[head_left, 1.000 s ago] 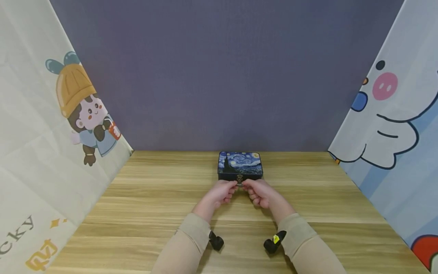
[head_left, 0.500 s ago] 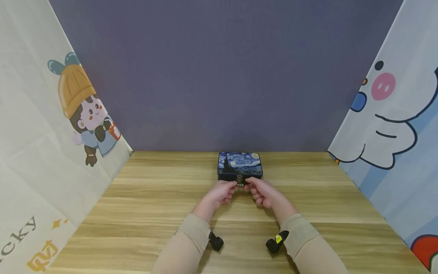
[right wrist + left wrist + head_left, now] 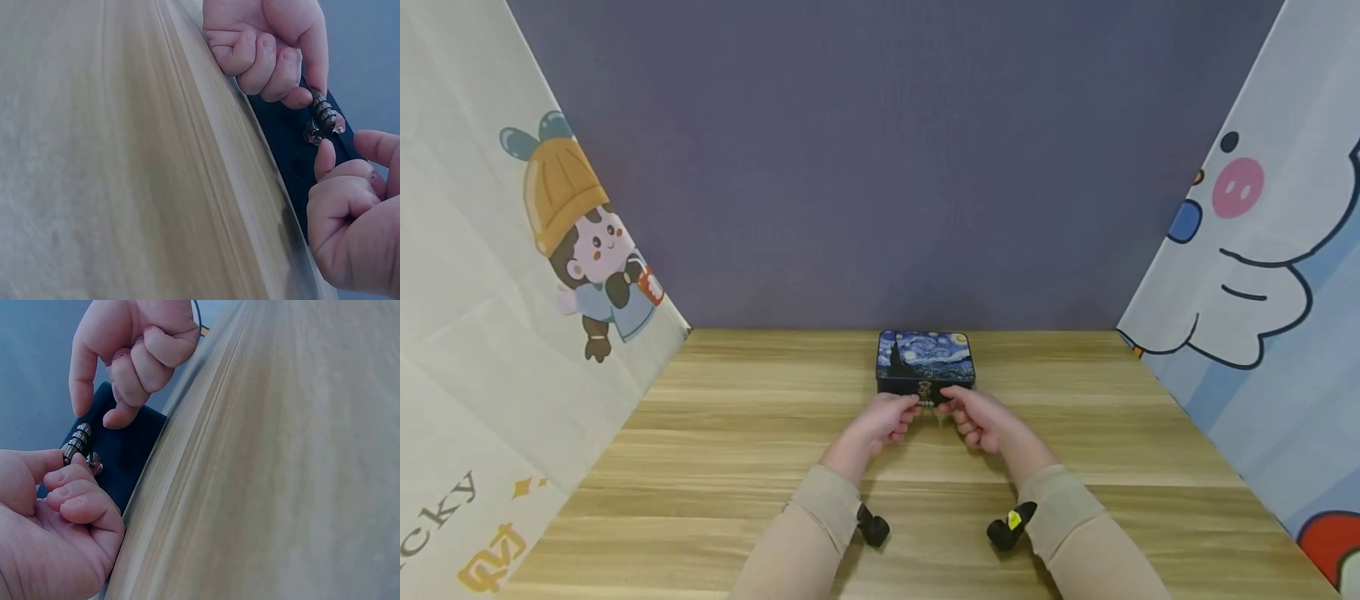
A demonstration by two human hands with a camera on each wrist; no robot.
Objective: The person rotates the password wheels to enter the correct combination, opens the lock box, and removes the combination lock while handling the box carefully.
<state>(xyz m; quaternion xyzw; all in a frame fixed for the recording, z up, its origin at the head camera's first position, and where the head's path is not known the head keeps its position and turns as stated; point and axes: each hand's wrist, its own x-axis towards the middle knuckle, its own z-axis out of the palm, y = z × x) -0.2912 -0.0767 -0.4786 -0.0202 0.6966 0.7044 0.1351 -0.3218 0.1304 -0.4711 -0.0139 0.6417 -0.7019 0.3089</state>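
Observation:
A small tin box (image 3: 927,356) with a swirling blue night-sky picture on its lid sits closed at the back middle of the table. A small barrel-shaped combination padlock (image 3: 77,439) with ridged dial rings hangs at the clasp (image 3: 925,388) on its dark front. My left hand (image 3: 883,419) pinches one end of the padlock between thumb and index finger, its other fingers curled. Just right of the padlock is my right hand (image 3: 983,419), thumb and index finger spread apart with nothing between them. In the right wrist view its index fingertip (image 3: 325,159) is close to the padlock's free end.
The wood-grain table (image 3: 737,433) runs back to a dark purple-grey wall panel (image 3: 895,167). Cartoon-printed sheets (image 3: 460,250) stand along both sides. A black wrist camera (image 3: 872,527) juts from each sleeve cuff.
My right hand has drawn slightly to the right, and its thumb and index finger have come away from the padlock. The left hand and the box stay in place.

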